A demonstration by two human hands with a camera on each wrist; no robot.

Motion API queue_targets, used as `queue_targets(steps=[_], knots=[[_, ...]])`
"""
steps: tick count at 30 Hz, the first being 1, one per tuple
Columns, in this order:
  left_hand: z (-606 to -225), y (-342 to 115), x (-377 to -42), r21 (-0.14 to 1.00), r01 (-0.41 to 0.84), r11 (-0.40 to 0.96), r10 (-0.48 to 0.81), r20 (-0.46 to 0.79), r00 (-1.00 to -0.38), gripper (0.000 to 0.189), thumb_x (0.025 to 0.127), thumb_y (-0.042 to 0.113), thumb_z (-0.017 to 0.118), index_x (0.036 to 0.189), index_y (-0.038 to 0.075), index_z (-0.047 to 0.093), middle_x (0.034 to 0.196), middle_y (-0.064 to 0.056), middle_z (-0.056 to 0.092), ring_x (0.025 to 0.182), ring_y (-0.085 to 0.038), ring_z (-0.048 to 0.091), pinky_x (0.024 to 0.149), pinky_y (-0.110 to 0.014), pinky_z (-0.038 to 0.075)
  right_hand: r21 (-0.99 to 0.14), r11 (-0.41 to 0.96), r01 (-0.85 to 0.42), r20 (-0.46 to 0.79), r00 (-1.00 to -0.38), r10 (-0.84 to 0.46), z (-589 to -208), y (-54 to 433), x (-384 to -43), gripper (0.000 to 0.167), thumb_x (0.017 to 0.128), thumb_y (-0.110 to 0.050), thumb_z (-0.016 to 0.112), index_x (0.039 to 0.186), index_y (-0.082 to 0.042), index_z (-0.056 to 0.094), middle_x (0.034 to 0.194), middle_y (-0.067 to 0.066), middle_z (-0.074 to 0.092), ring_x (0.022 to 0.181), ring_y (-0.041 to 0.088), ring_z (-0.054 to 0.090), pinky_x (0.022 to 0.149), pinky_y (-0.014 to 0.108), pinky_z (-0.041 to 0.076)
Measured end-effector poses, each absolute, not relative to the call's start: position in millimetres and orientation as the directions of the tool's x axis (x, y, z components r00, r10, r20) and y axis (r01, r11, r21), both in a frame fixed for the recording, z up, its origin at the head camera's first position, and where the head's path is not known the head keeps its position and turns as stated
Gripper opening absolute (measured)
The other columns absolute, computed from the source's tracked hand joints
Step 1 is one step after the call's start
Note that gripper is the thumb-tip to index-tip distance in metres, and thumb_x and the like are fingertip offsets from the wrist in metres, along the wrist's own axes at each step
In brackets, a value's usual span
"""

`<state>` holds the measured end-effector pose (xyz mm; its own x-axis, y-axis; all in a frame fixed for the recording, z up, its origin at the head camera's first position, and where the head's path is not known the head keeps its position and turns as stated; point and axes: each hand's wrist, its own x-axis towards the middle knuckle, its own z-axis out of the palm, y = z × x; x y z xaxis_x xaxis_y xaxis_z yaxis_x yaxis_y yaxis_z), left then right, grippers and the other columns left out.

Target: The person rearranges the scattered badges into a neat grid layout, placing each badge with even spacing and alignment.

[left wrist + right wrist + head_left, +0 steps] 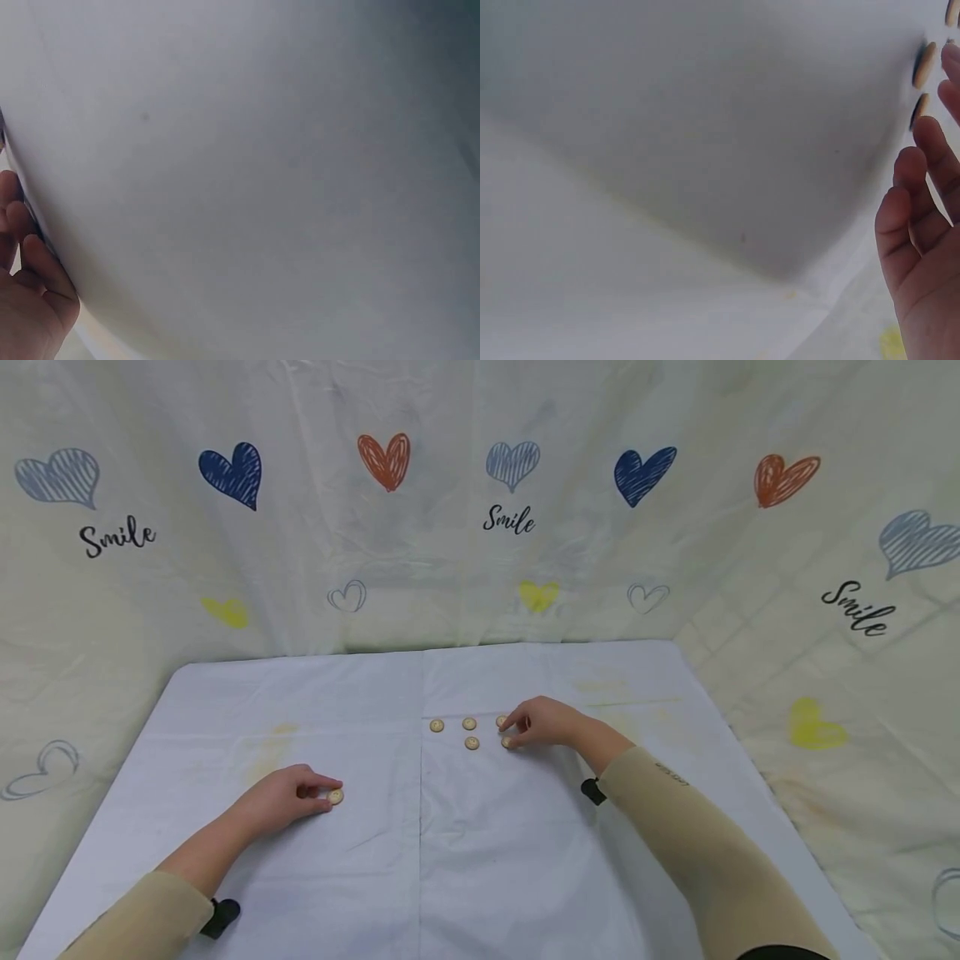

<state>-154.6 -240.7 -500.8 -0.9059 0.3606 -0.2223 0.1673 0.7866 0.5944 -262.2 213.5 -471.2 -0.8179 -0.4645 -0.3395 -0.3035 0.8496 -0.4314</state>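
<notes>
My left hand point(281, 797) is low over the left half of the table, thumb and forefinger pinching a small round wooden piece point(336, 796) with a ringed, marked face. In the left wrist view only part of the left hand point(34, 292) shows, and the piece is out of sight. My right hand point(551, 722) reaches over a small group of like pieces. Its forefinger tip is right at an upper piece point(501, 721) and its thumb tip at a lower piece point(506, 742). Relaxed, slightly bent fingers of the right hand point(930, 247) show in the right wrist view beside some pieces point(924, 66).
More round wooden pieces lie just left of the right hand: one piece point(437, 725) at the far left, one point(468, 723) beside it and one point(472, 743) below. A white cloth point(360, 893) covers the table. Behind hangs a curtain point(442, 543) printed with hearts.
</notes>
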Motion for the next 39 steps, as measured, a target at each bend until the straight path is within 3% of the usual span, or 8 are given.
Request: queue_targets(steps=[31,39], knots=[[-491.6,-237.8,-160.9,0.541,0.300,0.785,0.465,-0.195,-0.864,0.024,0.087,0.023,0.077,0.111,0.024,0.076,0.083,0.014,0.056,0.076,-0.006,0.049,0.070,-0.027,0.043,-0.379,0.875,-0.302,-0.383,-0.809,-0.446,-471.1,209.5,-262.5,0.022,0.086,-0.024,0.079,0.109,-0.023,0.078,0.089,-0.008,0.065,0.082,0.012,0.054,0.078,0.030,0.046],[-492.5,-234.9,-161.0,0.526,0.295,0.797,0.447,-0.186,-0.875,0.022,0.087,0.020,0.077,0.109,0.019,0.074,0.080,0.011,0.053,0.078,-0.008,0.050,0.071,-0.028,0.042,-0.384,0.869,-0.311,-0.377,-0.807,-0.455,-473.6,210.7,-264.0,0.023,0.086,-0.025,0.079,0.109,-0.024,0.078,0.090,-0.009,0.065,0.082,0.011,0.055,0.078,0.030,0.045]])
